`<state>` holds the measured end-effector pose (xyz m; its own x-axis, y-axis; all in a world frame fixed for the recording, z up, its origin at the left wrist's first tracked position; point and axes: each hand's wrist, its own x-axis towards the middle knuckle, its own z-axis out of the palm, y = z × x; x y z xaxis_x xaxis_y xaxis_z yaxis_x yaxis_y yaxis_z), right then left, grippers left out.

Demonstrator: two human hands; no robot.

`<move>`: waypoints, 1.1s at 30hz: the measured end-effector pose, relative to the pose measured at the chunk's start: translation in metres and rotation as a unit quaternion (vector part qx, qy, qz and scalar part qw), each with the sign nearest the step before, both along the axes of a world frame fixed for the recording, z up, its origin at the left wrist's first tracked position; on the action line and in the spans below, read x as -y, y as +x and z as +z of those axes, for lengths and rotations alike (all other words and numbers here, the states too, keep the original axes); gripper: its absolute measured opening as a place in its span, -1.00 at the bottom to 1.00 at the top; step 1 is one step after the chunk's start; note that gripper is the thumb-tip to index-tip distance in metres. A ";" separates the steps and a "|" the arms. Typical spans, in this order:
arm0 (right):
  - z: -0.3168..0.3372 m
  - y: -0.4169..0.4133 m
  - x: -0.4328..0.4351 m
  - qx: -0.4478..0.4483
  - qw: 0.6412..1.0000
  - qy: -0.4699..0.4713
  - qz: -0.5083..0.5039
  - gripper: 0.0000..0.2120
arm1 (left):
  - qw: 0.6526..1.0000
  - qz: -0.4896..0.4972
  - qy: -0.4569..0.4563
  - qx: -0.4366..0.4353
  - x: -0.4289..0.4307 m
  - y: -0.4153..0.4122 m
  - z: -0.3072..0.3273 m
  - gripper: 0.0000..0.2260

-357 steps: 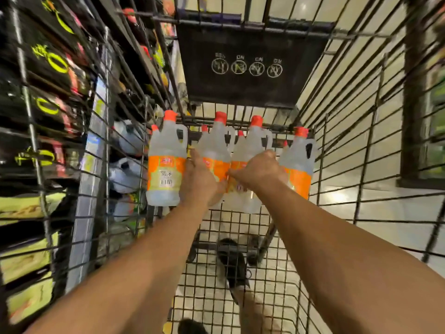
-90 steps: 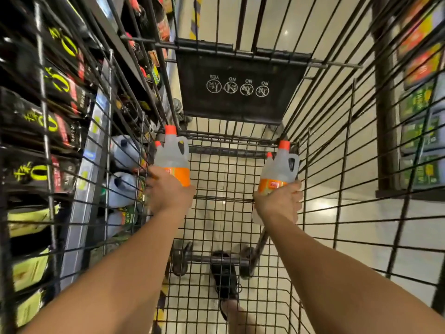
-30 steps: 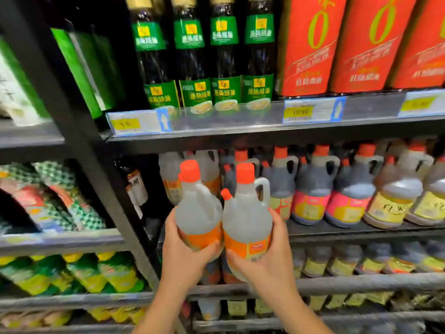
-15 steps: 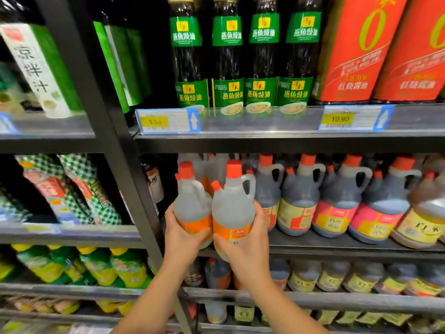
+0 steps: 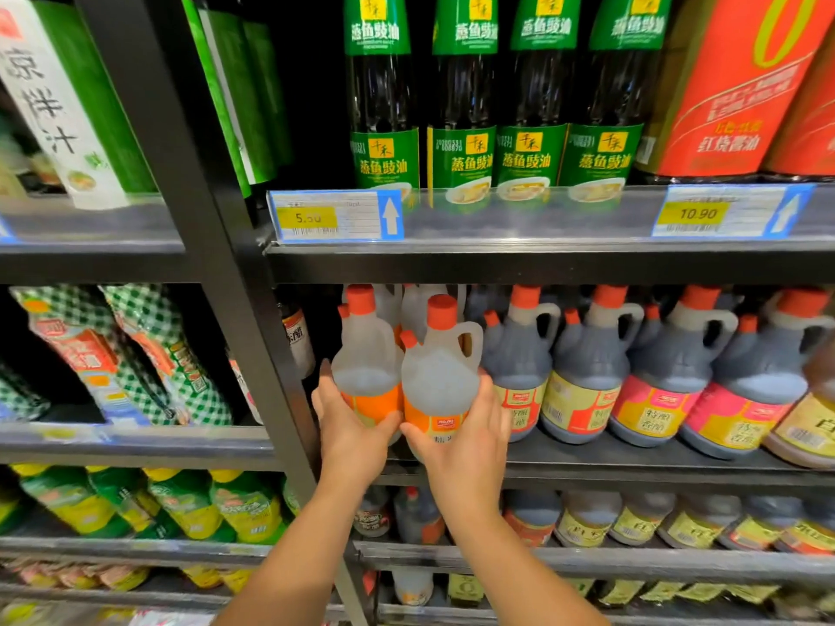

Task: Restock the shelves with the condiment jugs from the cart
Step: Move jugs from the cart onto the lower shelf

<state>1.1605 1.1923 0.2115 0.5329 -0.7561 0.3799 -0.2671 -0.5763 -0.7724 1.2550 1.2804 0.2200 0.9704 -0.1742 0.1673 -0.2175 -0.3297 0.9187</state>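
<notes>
This is a grocery shop aisle: black metal shelves (image 5: 542, 259) hold rows of identical sauce bottles (image 5: 461, 106) and vinegar jugs (image 5: 583, 381), with yellow price tags (image 5: 334, 216) clipped along the shelf edge.

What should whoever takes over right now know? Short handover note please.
Left hand grips the left jug at its orange label; right hand grips the right jug likewise.
Both jugs are upright, side by side at the front of the middle shelf, left of the dark jugs, in front of clear jugs.
Done: pair is at its slot. Bases hidden, so contact with the shelf is unclear.
Left: seat both, push back, release. Cart out of view.
</notes>
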 end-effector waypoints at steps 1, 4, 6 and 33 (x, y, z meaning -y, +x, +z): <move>0.000 0.002 -0.001 -0.006 1.000 -0.007 -0.010 0.06 | 1.000 0.005 0.001 0.002 0.001 0.000 0.000 -0.23; -0.001 0.008 -0.005 -0.013 0.999 -0.021 -0.041 0.08 | 1.000 0.007 0.003 -0.007 0.003 0.000 0.001 -0.36; -0.001 0.012 -0.007 -0.006 0.999 -0.011 -0.047 0.10 | 1.000 0.005 0.006 -0.011 0.004 0.001 0.002 -0.44; 0.024 -0.041 0.022 0.017 0.989 -0.096 0.110 -0.39 | 0.993 -0.101 0.046 0.034 -0.025 -0.040 0.003 -0.27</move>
<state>1.1195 1.1698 0.2354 0.6607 -0.5355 0.5260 -0.0937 -0.7541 -0.6501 1.2150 1.3057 0.2232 0.9006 -0.3828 0.2057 -0.3491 -0.3552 0.8671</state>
